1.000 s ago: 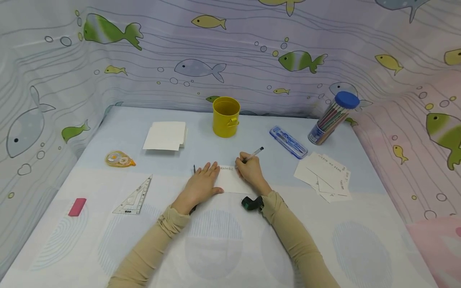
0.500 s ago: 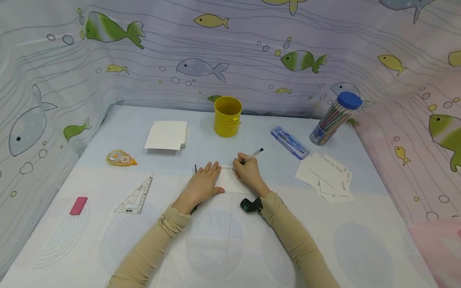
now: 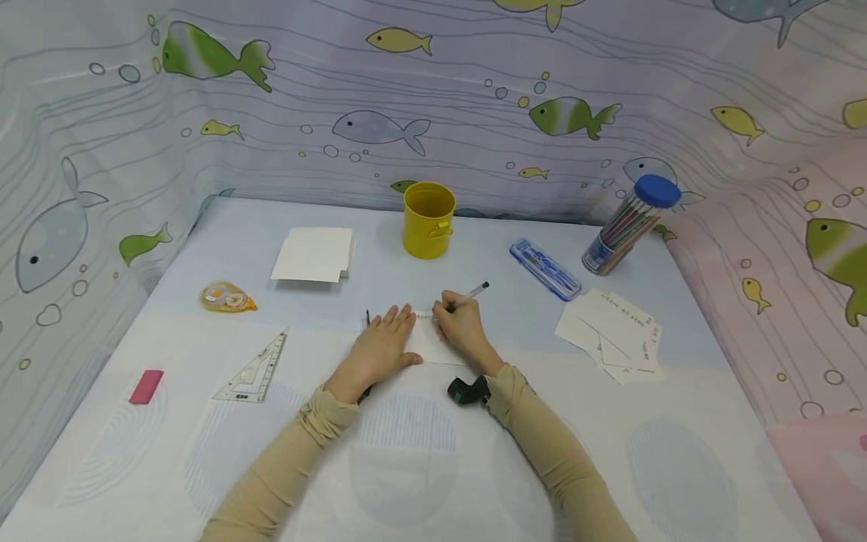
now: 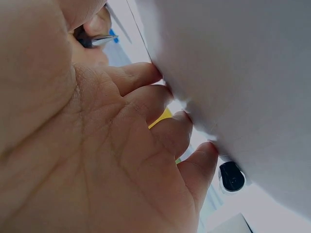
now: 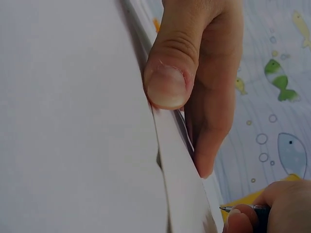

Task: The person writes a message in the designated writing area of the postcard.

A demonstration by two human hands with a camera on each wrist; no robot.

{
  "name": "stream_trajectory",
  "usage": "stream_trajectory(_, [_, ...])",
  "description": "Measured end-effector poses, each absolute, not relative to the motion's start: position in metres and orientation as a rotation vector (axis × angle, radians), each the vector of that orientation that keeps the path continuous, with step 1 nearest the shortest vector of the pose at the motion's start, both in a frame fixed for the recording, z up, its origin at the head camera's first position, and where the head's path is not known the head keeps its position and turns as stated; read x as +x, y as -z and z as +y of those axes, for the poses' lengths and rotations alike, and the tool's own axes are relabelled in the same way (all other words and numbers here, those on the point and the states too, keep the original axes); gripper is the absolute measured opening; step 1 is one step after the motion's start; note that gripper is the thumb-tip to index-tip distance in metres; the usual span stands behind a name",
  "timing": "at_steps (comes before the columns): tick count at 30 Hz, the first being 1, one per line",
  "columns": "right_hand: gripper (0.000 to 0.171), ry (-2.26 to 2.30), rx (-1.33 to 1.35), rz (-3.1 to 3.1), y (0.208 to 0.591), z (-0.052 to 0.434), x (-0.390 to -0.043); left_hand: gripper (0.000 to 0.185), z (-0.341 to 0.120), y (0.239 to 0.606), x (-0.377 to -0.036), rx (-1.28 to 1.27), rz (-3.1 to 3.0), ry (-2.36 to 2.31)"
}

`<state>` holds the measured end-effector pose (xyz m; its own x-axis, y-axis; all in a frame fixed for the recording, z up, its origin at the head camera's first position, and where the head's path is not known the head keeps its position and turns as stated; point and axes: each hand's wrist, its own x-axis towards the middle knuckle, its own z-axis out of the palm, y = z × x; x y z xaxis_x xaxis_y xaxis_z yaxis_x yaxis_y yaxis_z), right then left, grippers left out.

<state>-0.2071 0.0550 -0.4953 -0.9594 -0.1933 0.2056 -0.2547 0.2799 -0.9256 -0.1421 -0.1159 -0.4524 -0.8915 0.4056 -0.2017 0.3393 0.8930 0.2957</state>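
A small white card (image 3: 433,342) lies flat near the middle of the head view, on the table (image 3: 203,452), and both hands sit on it. The left hand (image 3: 379,348) covers the card's left part, the right hand (image 3: 460,331) its right part, so only a narrow strip of white shows between them.

The left hand lies palm down with straight fingers pointing toward the top of the frame, pressing the card flat. The left wrist view shows those fingertips (image 4: 150,75) bearing on the white surface. Its beige sleeve runs down to the lower left of the frame.

The right hand is curled around a pen (image 3: 469,293), pinching it low on the barrel. The tip meets the card near its upper edge, where a short line of writing seems to run, though it is too small to read. The right wrist view shows the metal point of the pen (image 5: 228,209) at the lower right of the frame. The pen's long axis slants from the card up toward the upper right, cap end highest. The card's long axis runs left to right.

Further up stand a yellow cup (image 3: 428,220) and, left of it, a stack of blank cards (image 3: 313,254). A pile of written cards (image 3: 612,331) lies at the right.
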Motion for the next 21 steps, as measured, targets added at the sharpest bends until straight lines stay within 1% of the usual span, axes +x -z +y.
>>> stream_trajectory(10, [0.039, -1.722, 0.418, -2.534, 0.4962, 0.0499, -0.207, 0.081, -0.1166, 0.453, -0.1428, 0.553, 2.795, -0.382])
stream_trajectory(15, [0.039, -1.657, 0.458, -2.578, 0.4957, 0.0516, -0.2078, 0.081, -0.1162, 0.4524, -0.1425, 0.554, 2.8, -0.384])
stream_trajectory(21, [0.038, -1.671, 0.466, -2.585, 0.495, 0.0533, -0.2068, 0.081, -0.1154, 0.4526, -0.1425, 0.557, 2.796, -0.395])
